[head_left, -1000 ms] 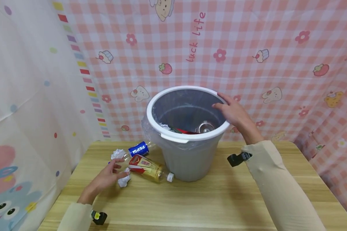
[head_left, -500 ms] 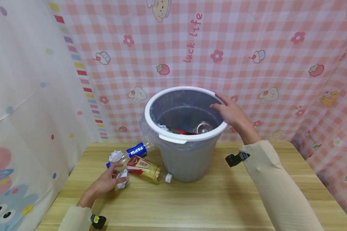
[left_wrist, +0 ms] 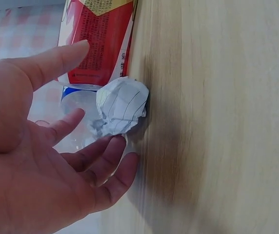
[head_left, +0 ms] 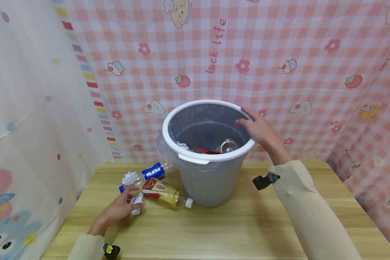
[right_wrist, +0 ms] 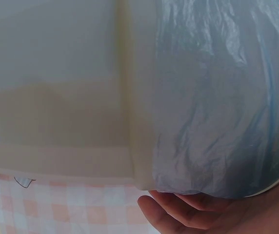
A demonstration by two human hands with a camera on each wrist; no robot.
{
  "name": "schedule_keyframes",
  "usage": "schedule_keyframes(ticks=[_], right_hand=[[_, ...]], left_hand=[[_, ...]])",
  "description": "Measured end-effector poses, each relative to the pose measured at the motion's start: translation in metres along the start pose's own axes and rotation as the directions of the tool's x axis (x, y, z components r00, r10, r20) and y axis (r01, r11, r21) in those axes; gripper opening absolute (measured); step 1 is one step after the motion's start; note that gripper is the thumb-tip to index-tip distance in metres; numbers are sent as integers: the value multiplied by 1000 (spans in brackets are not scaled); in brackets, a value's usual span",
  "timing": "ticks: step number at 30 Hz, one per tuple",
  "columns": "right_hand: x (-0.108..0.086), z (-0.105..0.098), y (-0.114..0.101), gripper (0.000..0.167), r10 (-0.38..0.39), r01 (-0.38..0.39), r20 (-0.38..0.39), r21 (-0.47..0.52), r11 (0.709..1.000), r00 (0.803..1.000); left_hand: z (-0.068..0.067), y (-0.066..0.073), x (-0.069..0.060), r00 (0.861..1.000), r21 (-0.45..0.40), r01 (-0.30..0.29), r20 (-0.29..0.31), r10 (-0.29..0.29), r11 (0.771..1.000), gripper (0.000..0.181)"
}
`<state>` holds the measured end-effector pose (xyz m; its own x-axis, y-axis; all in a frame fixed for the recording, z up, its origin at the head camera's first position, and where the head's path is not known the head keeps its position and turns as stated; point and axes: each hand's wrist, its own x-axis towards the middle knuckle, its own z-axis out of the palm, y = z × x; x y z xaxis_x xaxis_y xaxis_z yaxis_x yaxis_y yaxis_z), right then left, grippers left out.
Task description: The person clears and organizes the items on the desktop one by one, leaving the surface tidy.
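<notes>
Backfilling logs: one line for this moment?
left hand: fingers apart at crumpled paper | right hand: grips bin rim | Pepsi bottle, white-capped bottle: lying by bin

Your right hand [head_left: 260, 128] holds the rim of the bin [head_left: 211, 182] on the tabletop [head_left: 234, 233]. Your left hand [head_left: 118, 207] is at a paper ball [head_left: 137, 199], its fingers spread around it. Nearby lie a Pepsi bottle [head_left: 154, 171], a yellow bottle [head_left: 164, 194] and 1 other paper ball [head_left: 130, 178].

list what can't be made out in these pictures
Head view: floor of the bin, hidden by its front wall.
Left wrist view: fine print on the red-labelled bottle, too small; whether the left hand touches the crumpled paper, since they overlap.
Right wrist view: most of a print on the checked cloth, behind the bin.
</notes>
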<state>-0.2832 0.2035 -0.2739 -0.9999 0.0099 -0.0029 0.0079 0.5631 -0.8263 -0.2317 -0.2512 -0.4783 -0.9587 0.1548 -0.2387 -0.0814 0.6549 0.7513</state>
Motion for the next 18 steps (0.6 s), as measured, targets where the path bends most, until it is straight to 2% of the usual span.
schedule_keyframes(ticks=[7,11,18], right_hand=[[0,1,0,66,2,-2,-2,-18,1000,1000],[0,1,0,66,1,-1,-4,-21,1000,1000],[0,1,1,67,-3,3,-5,-21,1000,1000]], left_hand=[[2,0,3,999,33,26,-26,-25,999,62],[4,-2,4,999,40,20,-49,-18,999,54],[6,-6,5,995,45,-22,-98,26,999,43]])
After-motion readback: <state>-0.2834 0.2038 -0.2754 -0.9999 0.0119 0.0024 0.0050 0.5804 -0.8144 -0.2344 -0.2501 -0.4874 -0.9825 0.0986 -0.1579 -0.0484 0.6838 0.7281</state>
